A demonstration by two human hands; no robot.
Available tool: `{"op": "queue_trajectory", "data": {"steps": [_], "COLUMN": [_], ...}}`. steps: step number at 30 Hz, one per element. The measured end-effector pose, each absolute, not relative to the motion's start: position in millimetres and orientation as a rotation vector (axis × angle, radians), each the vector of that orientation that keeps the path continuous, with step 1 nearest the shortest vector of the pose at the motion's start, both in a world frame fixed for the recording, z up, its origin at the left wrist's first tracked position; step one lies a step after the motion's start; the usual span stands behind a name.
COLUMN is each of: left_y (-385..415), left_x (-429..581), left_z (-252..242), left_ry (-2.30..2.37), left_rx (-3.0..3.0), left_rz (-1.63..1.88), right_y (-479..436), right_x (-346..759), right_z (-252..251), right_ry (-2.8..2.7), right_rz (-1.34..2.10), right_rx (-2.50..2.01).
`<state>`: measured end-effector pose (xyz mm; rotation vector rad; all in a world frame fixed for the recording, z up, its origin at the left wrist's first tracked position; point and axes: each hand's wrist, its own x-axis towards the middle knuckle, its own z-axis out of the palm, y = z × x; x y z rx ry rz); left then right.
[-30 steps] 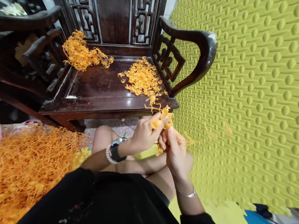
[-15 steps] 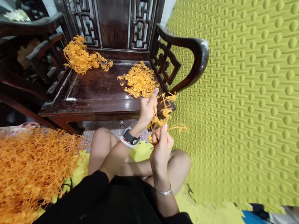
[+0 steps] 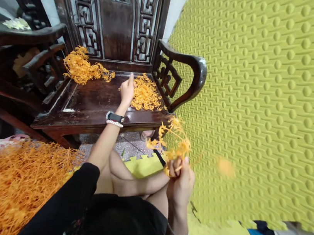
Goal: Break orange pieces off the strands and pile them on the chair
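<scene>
The left hand (image 3: 126,92) is over the seat of the dark chair (image 3: 94,103), right by the left edge of a small pile (image 3: 147,94) of orange bits. One finger or thumb points up toward the chair's back. I cannot tell if this hand has anything in it, or if it touches the pile.

The right hand (image 3: 182,181) is closer to the body, over the bent legs (image 3: 135,187). Its fingers are pinched around an orange bunch (image 3: 182,144). The loose ends stick out above the hand, in front of the chair.

A second pile (image 3: 79,65) sits at the back left of the seat. A big heap (image 3: 15,187) of orange strings is low on the left, beside the person. A bumpy yellow mat (image 3: 263,109) stands on the right. A blurry orange spot (image 3: 226,167) shows in front of it.
</scene>
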<state>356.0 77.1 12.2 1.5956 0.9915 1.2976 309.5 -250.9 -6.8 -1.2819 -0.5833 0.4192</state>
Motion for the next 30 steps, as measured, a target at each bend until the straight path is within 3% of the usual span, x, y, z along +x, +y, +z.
{"op": "queue_trajectory", "data": {"steps": [4, 9, 12, 15, 17, 21, 27, 30], "left_y": [94, 75, 33, -22, -52, -75, -73, -83], "left_x": [372, 396, 379, 338, 311, 283, 240, 211], "left_z": [12, 11, 26, 50, 62, 59, 46, 51], "left_ry": [0.901, 0.787, 0.313, -0.417, -0.639, -0.639, -0.874, -0.874], "left_rx": [2.225, 2.317, 2.157, 2.053, 2.262, 2.735, 2.96, 3.007], "left_rz": [0.916, 0.757, 0.817, 0.656, 0.492, 0.337, 0.591, 0.518], "right_y": [-241, -240, -239, -237, -238, -246, -269, -278], "right_x": [336, 347, 351, 357, 361, 366, 357, 348], "right_z": [-8, -6, -4, -1, 1, 4, 6, 9], "right_ry": [-0.533, -0.598, -0.641, -0.664, -0.658, -0.609, -0.675, -0.843], "right_rz": [0.397, 0.459, 0.555, 0.656, 0.76, 1.07, 1.482, 1.572], "right_rx": [-1.207, -1.21, -1.195, -1.191, -1.144, -1.021, -1.006, -1.05]}}
